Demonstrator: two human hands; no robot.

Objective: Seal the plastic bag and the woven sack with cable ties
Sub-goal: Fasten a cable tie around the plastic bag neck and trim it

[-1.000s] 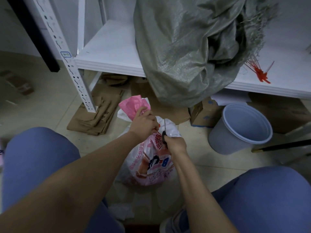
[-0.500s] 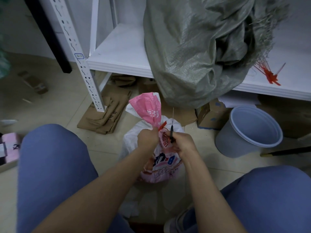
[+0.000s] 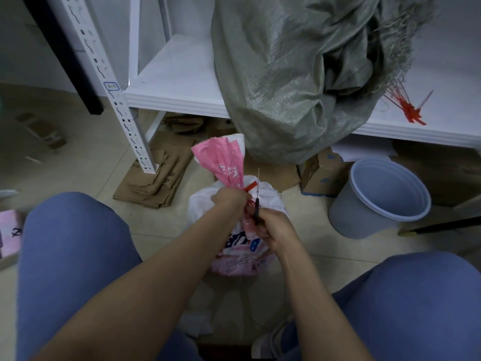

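A pink-and-white plastic bag (image 3: 242,246) stands on the floor between my knees. Its gathered pink neck (image 3: 223,162) sticks up. My left hand (image 3: 229,200) grips the neck at its base, where a red cable tie (image 3: 250,186) pokes out to the right. My right hand (image 3: 273,227) holds a black-handled tool with a thin metal blade, probably scissors (image 3: 257,201), upright against the tie. The grey-green woven sack (image 3: 286,74) slumps on the white shelf (image 3: 177,82), its mouth open. Several loose red cable ties (image 3: 406,110) lie on the shelf to its right.
A grey plastic bucket (image 3: 377,199) stands on the floor to the right. Flattened cardboard (image 3: 153,183) and a small box (image 3: 320,173) lie under the shelf. The perforated white shelf post (image 3: 117,100) rises at left. A pink box (image 3: 10,230) sits at the far left edge.
My left hand has slid down from the top of the pink neck to its base, so the neck now stands free above it. The right hand keeps the tool at the tie.
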